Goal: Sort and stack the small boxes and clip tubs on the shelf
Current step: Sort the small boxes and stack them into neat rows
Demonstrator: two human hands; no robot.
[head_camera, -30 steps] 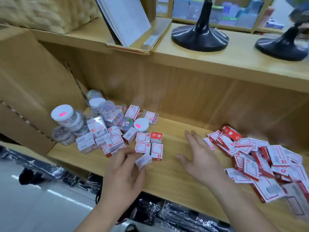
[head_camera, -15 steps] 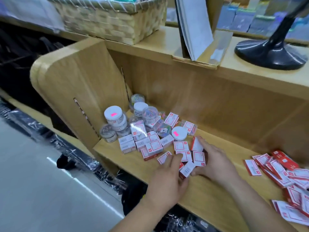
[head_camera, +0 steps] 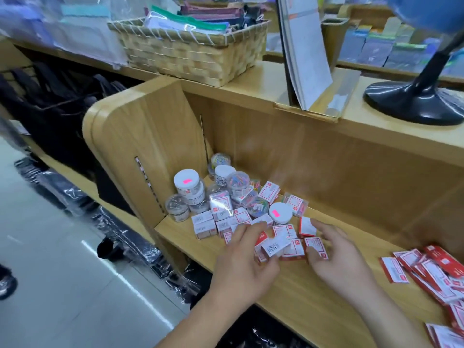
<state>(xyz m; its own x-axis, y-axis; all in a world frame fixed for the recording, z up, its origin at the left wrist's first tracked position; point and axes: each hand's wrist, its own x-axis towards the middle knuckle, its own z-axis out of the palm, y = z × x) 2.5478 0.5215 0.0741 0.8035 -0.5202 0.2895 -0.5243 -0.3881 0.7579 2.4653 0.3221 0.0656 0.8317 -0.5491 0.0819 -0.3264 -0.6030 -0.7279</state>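
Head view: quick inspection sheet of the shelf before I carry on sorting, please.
Surface: wooden shelf, bare board in front of the boxes.
Job's things: small boxes jumbled mid-shelf; clip tubs bunched in the left corner.
Clutter: flat red packets heaped at the right.
Grippers: left hand pinches a barcode box; right hand has its thumb on a red-framed box, grip unclear.
Cables: nothing seen.
Surroundings: wicker basket and black stand base on the top ledge; glossy floor to the left.
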